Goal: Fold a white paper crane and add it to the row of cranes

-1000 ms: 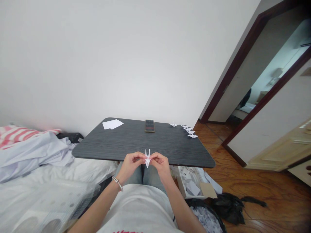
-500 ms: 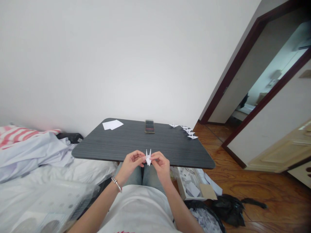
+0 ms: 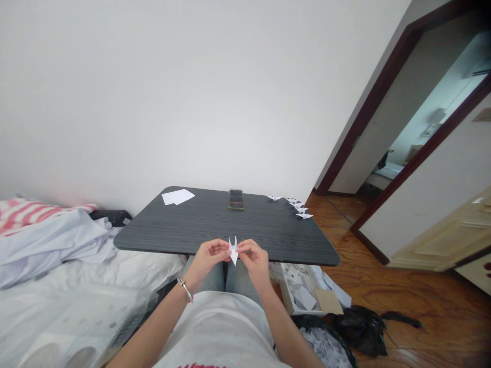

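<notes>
A small white folded paper crane [image 3: 233,253] is held over the front edge of the dark table [image 3: 199,225]. Two thin points stick up from it and a broader point hangs down. My left hand [image 3: 212,254] pinches its left side between thumb and fingers. On the other side, my right hand [image 3: 253,255] grips it in the same kind of pinch. Several finished paper cranes [image 3: 304,216] stand in a row at the table's right side. White paper sheets [image 3: 178,197] lie at the back left.
A phone [image 3: 236,199] lies at the table's back middle, near the wall. Right of my legs sit a box [image 3: 303,296] of papers and a black bag [image 3: 326,342] full of paper pieces. Bedding and clothes [image 3: 69,240] cover the left side. A doorway opens at right.
The paper crane has tilted slightly, its lower point now reaching further down and its upper points a little to the left. Both hands keep their pinch on it.
</notes>
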### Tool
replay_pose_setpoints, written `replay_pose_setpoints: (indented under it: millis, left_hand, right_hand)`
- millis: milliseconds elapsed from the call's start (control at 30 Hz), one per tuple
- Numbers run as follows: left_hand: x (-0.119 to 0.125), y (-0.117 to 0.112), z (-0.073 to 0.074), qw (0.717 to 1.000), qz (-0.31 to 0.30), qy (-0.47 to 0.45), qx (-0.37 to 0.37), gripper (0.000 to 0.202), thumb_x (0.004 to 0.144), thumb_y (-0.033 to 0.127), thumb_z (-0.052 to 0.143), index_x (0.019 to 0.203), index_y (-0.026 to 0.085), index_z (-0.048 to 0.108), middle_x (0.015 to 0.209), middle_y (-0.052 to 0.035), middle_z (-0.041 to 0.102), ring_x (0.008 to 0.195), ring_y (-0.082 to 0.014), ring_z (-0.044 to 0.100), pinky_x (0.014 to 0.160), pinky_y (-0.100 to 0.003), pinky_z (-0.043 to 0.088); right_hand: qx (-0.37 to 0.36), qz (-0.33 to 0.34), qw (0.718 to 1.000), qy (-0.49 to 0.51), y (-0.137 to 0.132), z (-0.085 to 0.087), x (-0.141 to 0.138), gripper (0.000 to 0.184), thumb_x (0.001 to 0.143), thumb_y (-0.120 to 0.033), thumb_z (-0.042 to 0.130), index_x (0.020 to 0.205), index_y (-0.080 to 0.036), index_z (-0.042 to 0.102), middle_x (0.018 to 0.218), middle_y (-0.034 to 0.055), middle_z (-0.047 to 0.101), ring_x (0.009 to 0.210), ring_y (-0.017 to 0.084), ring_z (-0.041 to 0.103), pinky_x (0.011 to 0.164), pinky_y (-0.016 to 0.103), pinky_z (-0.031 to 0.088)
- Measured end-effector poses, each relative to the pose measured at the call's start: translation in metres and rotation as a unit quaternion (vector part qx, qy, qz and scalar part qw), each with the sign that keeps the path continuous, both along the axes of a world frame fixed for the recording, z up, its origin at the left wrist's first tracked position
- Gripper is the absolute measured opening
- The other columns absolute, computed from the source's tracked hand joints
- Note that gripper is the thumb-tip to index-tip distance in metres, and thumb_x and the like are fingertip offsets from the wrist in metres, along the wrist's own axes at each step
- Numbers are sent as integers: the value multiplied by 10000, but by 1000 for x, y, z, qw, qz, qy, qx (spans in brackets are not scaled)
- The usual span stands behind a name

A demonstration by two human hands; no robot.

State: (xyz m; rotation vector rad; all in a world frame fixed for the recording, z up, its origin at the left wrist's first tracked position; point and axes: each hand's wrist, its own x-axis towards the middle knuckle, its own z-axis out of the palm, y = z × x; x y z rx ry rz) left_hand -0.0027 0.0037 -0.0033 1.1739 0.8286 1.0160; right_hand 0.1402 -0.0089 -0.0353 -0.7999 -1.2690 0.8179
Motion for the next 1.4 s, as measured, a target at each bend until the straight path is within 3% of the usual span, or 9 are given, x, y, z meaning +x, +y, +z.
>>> replay_pose_setpoints:
  millis: [233,333,500,933,1233,1400]
  left_hand:
    - [-1,2,-4,1000,14,10,7,230,588,260,700,727,109,596,664,-24,638,608,-128,591,623,-255,473]
    - [-1,2,-4,1000,24,11,13,223,587,260,700,718,114,593,655,-17,635,598,-124,589,619,-252,477]
    - [0,4,-7,999,31,18,22,204,589,234,704,714,115,594,636,-7,630,576,-101,574,599,-221,467]
    - [-4,8,-17,997,26,40,55,234,585,253,705,736,112,595,659,-32,654,595,-125,596,607,-238,467]
    - [-2,7,-14,996,30,58,58,236,605,276,688,745,114,589,641,-22,641,564,-118,585,571,-237,476]
    - [-2,6,-12,995,38,64,72,225,612,268,682,755,118,595,624,-14,636,559,-114,580,564,-223,465]
  right_hand:
    - [-53,73,994,62,-3,5,-1,86,744,-214,539,748,-195,623,785,25,559,716,148,552,638,279,486]
    - [-74,57,992,88,-2,4,-3,148,699,-227,601,841,-202,569,760,14,573,688,142,560,629,267,485]
    - [-99,37,993,47,2,-1,-2,127,661,-218,643,757,-168,577,706,11,585,646,134,564,587,242,466]
    - [-110,45,990,70,3,-4,-3,126,653,-228,658,730,-163,583,662,6,609,611,135,578,590,258,482]
    - [-106,18,993,46,2,-1,-2,123,648,-224,657,732,-161,593,683,15,624,618,134,578,560,234,468]
    - [-134,39,987,79,0,0,-4,143,674,-250,638,767,-163,574,627,5,634,549,126,581,556,249,483]
